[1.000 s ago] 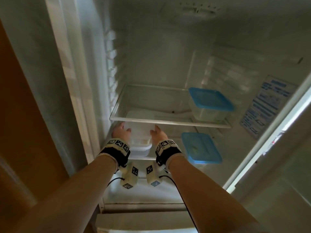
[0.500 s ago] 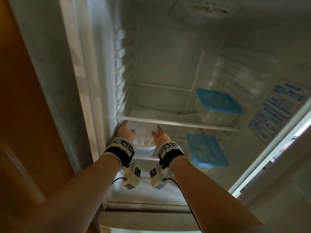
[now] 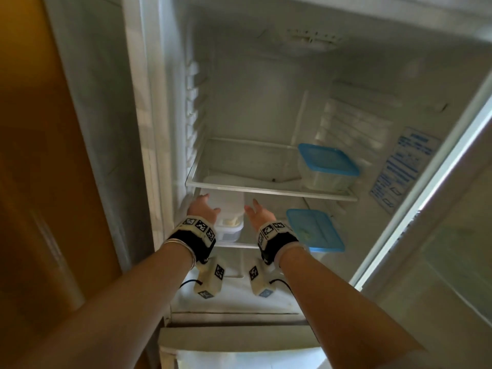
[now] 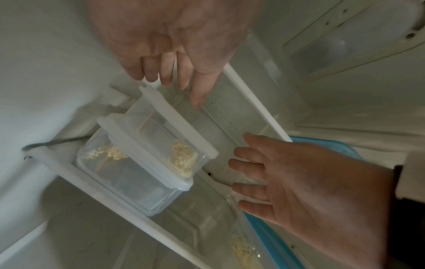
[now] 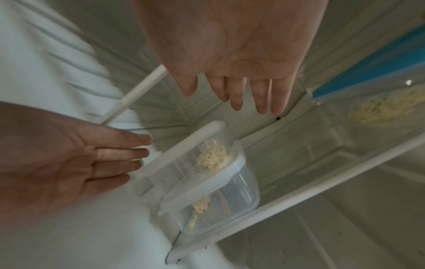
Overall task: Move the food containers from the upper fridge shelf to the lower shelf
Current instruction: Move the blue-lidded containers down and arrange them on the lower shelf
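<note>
At the middle left of the head view, my left hand (image 3: 203,210) was beside the stack of two clear boxes (image 3: 229,225) on the lower shelf (image 3: 241,245). Its fingers were straight and loose and held nothing. I think both hands sat on either side of the stack because the boxes had just been set down there. The two white-lidded boxes (image 4: 147,160) sat one on top of the other, close to the fridge's left wall, and both had some pale noodles inside. Just right of the stack, my right hand (image 3: 259,215) was spread wide too, fingers apart, not touching the boxes.

Further right on the same shelf sat a box with a blue lid (image 3: 314,230), with a bit of noodles in it as well. Up and to the right, on the upper shelf (image 3: 266,191), one more blue-lidded box (image 3: 327,166) waited. I could not tell what was inside that one. I think it was the last one left to move down.
</note>
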`<state>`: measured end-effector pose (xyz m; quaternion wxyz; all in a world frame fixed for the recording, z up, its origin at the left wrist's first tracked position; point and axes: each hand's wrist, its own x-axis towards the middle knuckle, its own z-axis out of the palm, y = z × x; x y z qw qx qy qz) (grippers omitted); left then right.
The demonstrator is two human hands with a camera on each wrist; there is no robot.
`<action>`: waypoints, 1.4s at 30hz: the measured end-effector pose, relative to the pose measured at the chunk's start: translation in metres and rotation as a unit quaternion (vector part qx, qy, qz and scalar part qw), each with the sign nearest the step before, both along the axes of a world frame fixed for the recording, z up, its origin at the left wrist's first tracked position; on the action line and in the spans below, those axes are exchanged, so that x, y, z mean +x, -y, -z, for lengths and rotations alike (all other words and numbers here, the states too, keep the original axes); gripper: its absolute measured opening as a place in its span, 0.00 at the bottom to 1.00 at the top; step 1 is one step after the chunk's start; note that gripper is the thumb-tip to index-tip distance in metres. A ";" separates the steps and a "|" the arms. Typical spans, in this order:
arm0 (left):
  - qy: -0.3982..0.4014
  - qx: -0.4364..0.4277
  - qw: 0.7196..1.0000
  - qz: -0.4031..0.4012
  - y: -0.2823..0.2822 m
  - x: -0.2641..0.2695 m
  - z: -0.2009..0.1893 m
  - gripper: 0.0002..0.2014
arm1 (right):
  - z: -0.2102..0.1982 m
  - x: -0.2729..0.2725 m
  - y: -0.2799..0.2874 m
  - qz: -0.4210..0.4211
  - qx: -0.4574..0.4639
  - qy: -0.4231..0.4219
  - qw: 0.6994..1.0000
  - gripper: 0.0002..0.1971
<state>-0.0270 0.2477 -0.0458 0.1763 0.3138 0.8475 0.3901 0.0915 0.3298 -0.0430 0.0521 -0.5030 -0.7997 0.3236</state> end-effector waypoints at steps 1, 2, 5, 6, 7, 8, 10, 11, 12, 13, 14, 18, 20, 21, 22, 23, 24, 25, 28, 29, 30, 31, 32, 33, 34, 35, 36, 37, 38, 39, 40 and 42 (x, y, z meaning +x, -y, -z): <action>-0.002 -0.009 1.000 0.017 0.003 0.005 -0.004 0.30 | -0.003 0.004 0.004 -0.004 0.011 0.010 1.000 0.29; -0.007 -0.017 0.999 0.036 0.007 0.009 -0.008 0.30 | -0.006 0.009 0.008 -0.009 0.017 0.023 1.000 0.29; -0.027 -0.030 0.995 0.087 0.018 0.023 -0.022 0.30 | -0.015 0.025 0.022 -0.032 0.029 0.049 0.998 0.29; -0.034 -0.025 0.994 0.100 0.021 0.028 -0.026 0.29 | -0.019 0.030 0.026 -0.038 0.032 0.045 0.998 0.29; -0.039 -0.019 0.993 0.110 0.023 0.032 -0.031 0.28 | -0.024 0.036 0.030 -0.039 0.035 0.039 0.998 0.28; -0.045 -0.012 0.992 0.120 0.025 0.037 -0.036 0.28 | -0.029 0.041 0.034 -0.036 0.041 0.033 0.998 0.28; -0.046 0.002 0.991 0.129 0.025 0.048 -0.046 0.27 | -0.042 0.054 0.041 -0.018 0.054 0.022 0.998 0.27; -0.044 0.007 0.990 0.135 0.023 0.054 -0.051 0.26 | -0.050 0.060 0.043 -0.009 0.064 0.016 0.998 0.27; -0.043 0.016 0.989 0.142 0.022 0.061 -0.057 0.25 | -0.058 0.068 0.044 0.000 0.077 0.007 0.997 0.26; -0.033 0.026 0.988 0.146 0.019 0.066 -0.062 0.25 | -0.066 0.075 0.046 0.014 0.084 -0.009 0.996 0.26; -0.021 0.039 0.988 0.150 0.016 0.072 -0.068 0.24 | -0.074 0.082 0.048 0.025 0.097 -0.024 0.995 0.25; -0.015 0.042 0.980 0.192 -0.001 0.092 -0.090 0.24 | -0.102 0.105 0.045 0.071 0.159 -0.016 0.985 0.22; -0.005 0.041 0.979 0.201 -0.013 0.102 -0.101 0.24 | -0.110 0.113 0.032 0.109 0.182 -0.018 0.977 0.23; 0.002 0.043 0.977 0.207 -0.019 0.106 -0.106 0.24 | -0.112 0.117 0.023 0.126 0.197 -0.009 0.972 0.23; 0.011 0.049 0.976 0.213 -0.027 0.109 -0.110 0.23 | -0.114 0.120 0.015 0.137 0.208 0.007 0.968 0.23; 0.026 0.051 0.976 0.212 -0.034 0.112 -0.113 0.23 | -0.116 0.123 0.007 0.150 0.212 0.008 0.966 0.23; 0.032 0.053 0.976 0.210 -0.042 0.115 -0.116 0.23 | -0.117 0.125 -0.003 0.157 0.215 0.014 0.964 0.23; 0.032 0.046 0.976 0.210 -0.049 0.118 -0.118 0.25 | -0.118 0.127 -0.011 0.169 0.217 0.010 0.961 0.22; 0.027 0.034 0.978 0.202 -0.074 0.122 -0.123 0.30 | -0.120 0.127 -0.040 0.212 0.205 -0.002 0.956 0.22; 0.025 0.031 0.979 0.199 -0.082 0.123 -0.125 0.30 | -0.122 0.128 -0.047 0.218 0.200 -0.010 0.955 0.22; 0.021 0.032 0.979 0.199 -0.091 0.123 -0.126 0.28 | -0.122 0.129 -0.055 0.223 0.191 -0.021 0.956 0.22; 0.026 0.030 0.979 0.201 -0.100 0.123 -0.126 0.27 | -0.122 0.130 -0.063 0.228 0.186 -0.025 0.955 0.22; 0.034 0.031 0.979 0.200 -0.107 0.123 -0.127 0.26 | -0.122 0.132 -0.070 0.237 0.177 -0.023 0.955 0.21; 0.045 0.033 0.979 0.195 -0.113 0.124 -0.128 0.25 | -0.121 0.134 -0.076 0.249 0.165 -0.036 0.954 0.21; 0.051 0.036 0.979 0.192 -0.119 0.124 -0.127 0.25 | -0.119 0.134 -0.082 0.261 0.156 -0.051 0.951 0.21; 0.056 0.032 0.980 0.191 -0.126 0.124 -0.125 0.25 | -0.117 0.134 -0.087 0.267 0.158 -0.057 0.949 0.22; 0.060 0.033 0.979 0.191 -0.132 0.124 -0.124 0.25 | -0.115 0.133 -0.093 0.269 0.158 -0.062 0.948 0.23; 0.064 0.032 0.979 0.191 -0.137 0.124 -0.122 0.25 | -0.113 0.132 -0.096 0.267 0.162 -0.061 0.948 0.24; 0.065 0.034 0.979 0.191 -0.141 0.124 -0.120 0.25 | -0.111 0.132 -0.098 0.265 0.162 -0.059 0.949 0.24; 0.064 0.033 0.979 0.193 -0.145 0.124 -0.118 0.25 | -0.110 0.132 -0.099 0.264 0.165 -0.058 0.949 0.24; 0.062 0.036 0.978 0.195 -0.148 0.123 -0.116 0.24 | -0.108 0.132 -0.100 0.263 0.167 -0.057 0.949 0.24; 0.053 0.037 0.978 0.201 -0.152 0.120 -0.114 0.22 | -0.106 0.131 -0.101 0.260 0.168 -0.061 0.949 0.22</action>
